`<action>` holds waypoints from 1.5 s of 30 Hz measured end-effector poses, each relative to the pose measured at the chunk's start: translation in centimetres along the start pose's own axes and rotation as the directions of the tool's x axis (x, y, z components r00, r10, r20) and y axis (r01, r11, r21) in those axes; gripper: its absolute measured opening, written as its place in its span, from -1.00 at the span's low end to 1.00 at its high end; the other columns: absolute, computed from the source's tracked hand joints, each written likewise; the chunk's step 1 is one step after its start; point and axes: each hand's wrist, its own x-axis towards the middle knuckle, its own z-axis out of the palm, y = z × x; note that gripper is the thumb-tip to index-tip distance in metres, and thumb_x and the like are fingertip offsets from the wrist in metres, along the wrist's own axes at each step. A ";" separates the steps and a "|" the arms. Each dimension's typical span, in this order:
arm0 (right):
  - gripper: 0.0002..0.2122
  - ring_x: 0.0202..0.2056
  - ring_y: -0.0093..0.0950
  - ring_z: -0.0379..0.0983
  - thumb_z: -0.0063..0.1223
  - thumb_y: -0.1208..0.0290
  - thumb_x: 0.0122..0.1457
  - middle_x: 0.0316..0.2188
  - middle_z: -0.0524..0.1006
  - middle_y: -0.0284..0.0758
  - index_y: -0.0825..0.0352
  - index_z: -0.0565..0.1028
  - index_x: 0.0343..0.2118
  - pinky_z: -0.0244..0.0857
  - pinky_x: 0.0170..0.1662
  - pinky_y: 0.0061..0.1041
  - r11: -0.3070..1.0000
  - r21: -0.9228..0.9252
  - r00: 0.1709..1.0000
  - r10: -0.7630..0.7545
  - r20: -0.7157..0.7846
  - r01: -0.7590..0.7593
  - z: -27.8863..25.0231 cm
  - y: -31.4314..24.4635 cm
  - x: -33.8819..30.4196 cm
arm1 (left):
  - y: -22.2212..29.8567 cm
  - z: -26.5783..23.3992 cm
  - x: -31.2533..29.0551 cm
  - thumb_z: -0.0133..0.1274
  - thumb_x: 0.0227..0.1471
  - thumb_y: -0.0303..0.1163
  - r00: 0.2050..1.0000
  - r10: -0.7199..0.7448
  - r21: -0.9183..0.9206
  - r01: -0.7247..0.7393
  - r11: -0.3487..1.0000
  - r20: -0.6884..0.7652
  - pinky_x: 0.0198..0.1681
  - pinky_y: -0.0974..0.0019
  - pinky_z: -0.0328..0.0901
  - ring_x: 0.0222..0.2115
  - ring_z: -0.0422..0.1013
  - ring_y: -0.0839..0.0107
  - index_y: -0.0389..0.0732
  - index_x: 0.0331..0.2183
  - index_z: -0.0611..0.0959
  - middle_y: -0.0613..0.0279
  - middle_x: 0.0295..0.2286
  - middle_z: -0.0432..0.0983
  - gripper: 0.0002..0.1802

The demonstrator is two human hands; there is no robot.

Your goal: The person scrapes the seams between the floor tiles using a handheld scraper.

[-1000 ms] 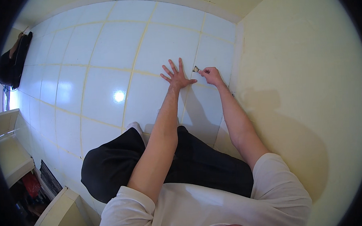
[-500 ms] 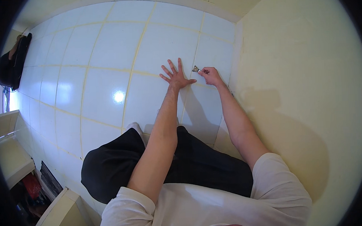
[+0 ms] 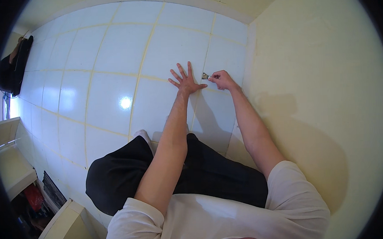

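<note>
My left hand (image 3: pixel 187 83) lies flat on the white tiled floor (image 3: pixel 156 99), fingers spread, holding nothing. Just to its right, my right hand (image 3: pixel 222 80) is closed around the short handle of a small metal scraper (image 3: pixel 205 76). The scraper's flat blade points left, down at the tiles, by a thin joint line between two of them. My fingers hide most of the handle. The left thumb stretches toward the tool, with a small gap below the blade.
A cream wall (image 3: pixel 318 92) rises close on my right, and another wall (image 3: pixel 221 7) bounds the floor at the far side. At the far left lies a black object (image 3: pixel 16 67). Pale furniture (image 3: pixel 70 229) with items inside stands at the lower left. My black-clad leg (image 3: pixel 117 174) is folded below my arms.
The scraper's blade has shifted slightly left and down, and its angle has turned a little. My right hand has moved slightly with it. The left hand stays practically in place.
</note>
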 end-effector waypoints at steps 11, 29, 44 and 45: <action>-0.77 -0.72 -0.57 0.38 0.16 0.30 0.19 -0.70 0.44 -0.36 0.39 0.52 -0.42 0.25 -0.67 -0.50 0.998 0.037 0.997 -0.052 -0.048 0.054 0.2 1.0 0.3 | 0.5 0.0 0.2 0.40 -0.50 0.33 1.000 0.009 -0.001 -0.009 1.000 -0.001 0.12 -0.60 -0.68 0.20 -0.91 -0.37 0.18 0.34 -0.40 -0.16 0.28 -0.82 0.65; -0.80 -0.73 -0.58 0.40 0.12 0.36 0.24 -0.67 0.45 -0.35 0.43 0.51 -0.39 0.28 -0.66 -0.52 0.995 0.060 0.996 -0.074 -0.055 0.077 0.6 0.8 0.1 | 0.2 0.0 0.3 0.39 -0.50 0.35 1.000 0.011 -0.013 -0.011 1.000 0.009 0.11 -0.59 -0.70 0.20 -0.93 -0.37 0.17 0.34 -0.40 -0.17 0.28 -0.82 0.65; -0.80 -0.72 -0.56 0.44 0.12 0.36 0.23 -0.67 0.46 -0.34 0.43 0.51 -0.37 0.33 -0.66 -0.52 0.993 0.067 0.994 -0.092 -0.065 0.096 0.3 1.1 0.5 | 0.2 -0.1 0.3 0.40 -0.50 0.33 1.000 0.007 -0.007 -0.007 1.000 0.000 0.11 -0.61 -0.68 0.20 -0.91 -0.38 0.16 0.34 -0.39 -0.17 0.29 -0.81 0.65; -0.80 -0.71 -0.56 0.44 0.12 0.36 0.23 -0.66 0.47 -0.34 0.44 0.51 -0.37 0.33 -0.65 -0.52 0.994 0.077 0.996 -0.076 -0.055 0.080 0.3 1.0 0.4 | 0.1 -0.2 0.3 0.41 -0.51 0.34 1.000 0.003 -0.003 -0.003 1.000 -0.005 0.11 -0.61 -0.68 0.20 -0.91 -0.38 0.16 0.34 -0.39 -0.17 0.29 -0.81 0.66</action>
